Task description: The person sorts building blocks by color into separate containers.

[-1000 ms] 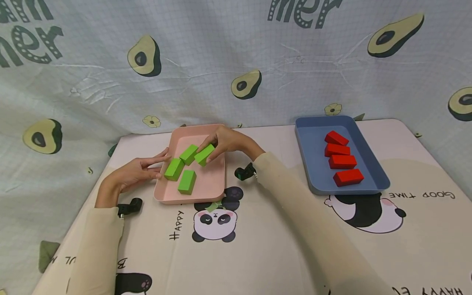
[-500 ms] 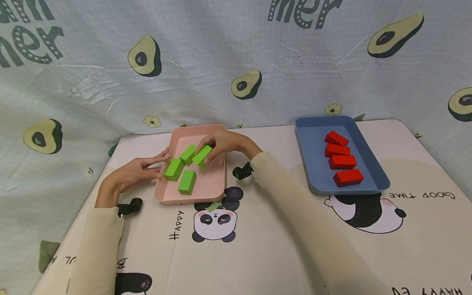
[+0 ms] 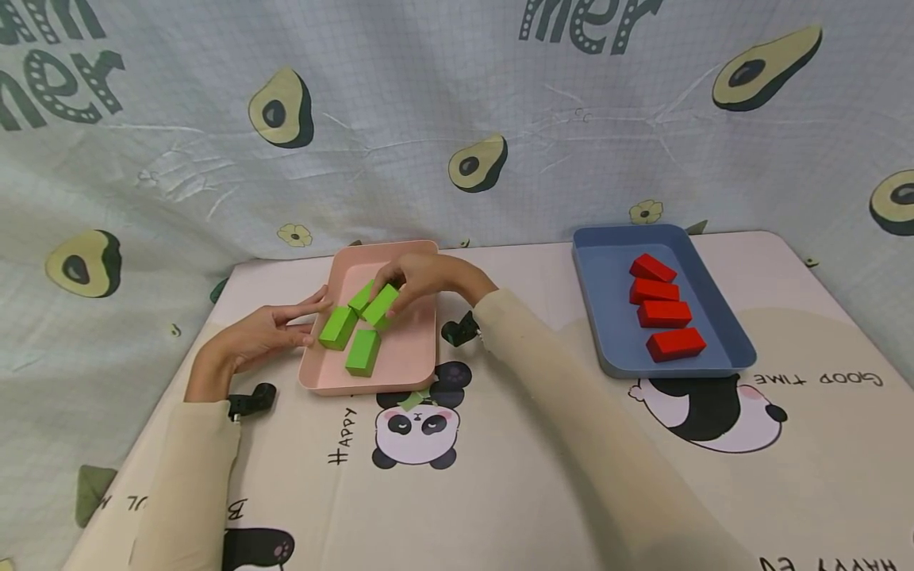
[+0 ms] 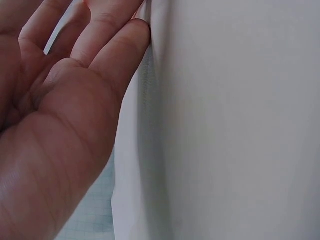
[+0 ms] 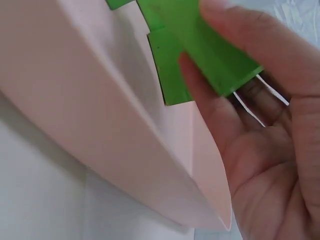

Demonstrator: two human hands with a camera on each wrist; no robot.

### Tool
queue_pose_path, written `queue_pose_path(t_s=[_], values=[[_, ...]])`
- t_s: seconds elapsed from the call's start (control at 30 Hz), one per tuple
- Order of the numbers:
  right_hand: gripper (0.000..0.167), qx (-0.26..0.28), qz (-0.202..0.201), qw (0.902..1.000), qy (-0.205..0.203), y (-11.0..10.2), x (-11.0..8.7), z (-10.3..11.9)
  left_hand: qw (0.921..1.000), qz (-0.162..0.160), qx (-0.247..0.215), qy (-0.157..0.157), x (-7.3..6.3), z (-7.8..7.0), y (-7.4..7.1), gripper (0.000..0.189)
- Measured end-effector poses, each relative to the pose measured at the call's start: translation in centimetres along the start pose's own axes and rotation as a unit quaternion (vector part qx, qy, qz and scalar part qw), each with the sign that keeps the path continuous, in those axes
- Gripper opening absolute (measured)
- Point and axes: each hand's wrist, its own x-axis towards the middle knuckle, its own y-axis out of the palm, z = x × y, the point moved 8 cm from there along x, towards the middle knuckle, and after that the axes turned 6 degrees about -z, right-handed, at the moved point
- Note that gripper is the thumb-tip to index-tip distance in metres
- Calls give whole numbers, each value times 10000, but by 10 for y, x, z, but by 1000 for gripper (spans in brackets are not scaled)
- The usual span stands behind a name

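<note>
My right hand (image 3: pixel 421 276) reaches into the pink tray (image 3: pixel 403 365) and pinches a green block (image 3: pixel 381 307) between thumb and fingers. In the right wrist view that block (image 5: pixel 215 55) is tilted in the fingers, close over another green block (image 5: pixel 170 70). Several more green blocks lie in the tray, one (image 3: pixel 337 327) near its left wall and one (image 3: pixel 362 353) toward the front. Fairly straight fingers of my left hand (image 3: pixel 260 337) touch the tray's left side. In the left wrist view, the left hand (image 4: pixel 75 110) shows its palm; the fingertips are partly cut off.
At the right, a blue tray (image 3: pixel 607 317) holds several red blocks (image 3: pixel 664 313) in a column. The table (image 3: pixel 500 492) has a panda-print cover, and a curtain (image 3: pixel 400 95) with avocado prints hangs behind it. Each wrist carries a small black camera (image 3: pixel 253 400).
My right hand has moved left and slightly toward me with the pinched green block, now closer to the other green blocks. The left hand and both trays stay where they were.
</note>
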Motion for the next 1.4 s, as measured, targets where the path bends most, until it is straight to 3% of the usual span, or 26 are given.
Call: queue_pose_path(t_s=[0.27,0.57,1.4], values=[[35,-54,190,9995,-245,-3,3,6,10000,-45,67,36,1,-2,-1,69],[34,-159,131,9993,-318,-6,3,3,10000,-58,21,25,1,-4,-1,69],[33,-23,-31,9998,-183,-3,7,-7,9999,-12,117,122,-1,-4,-1,68]])
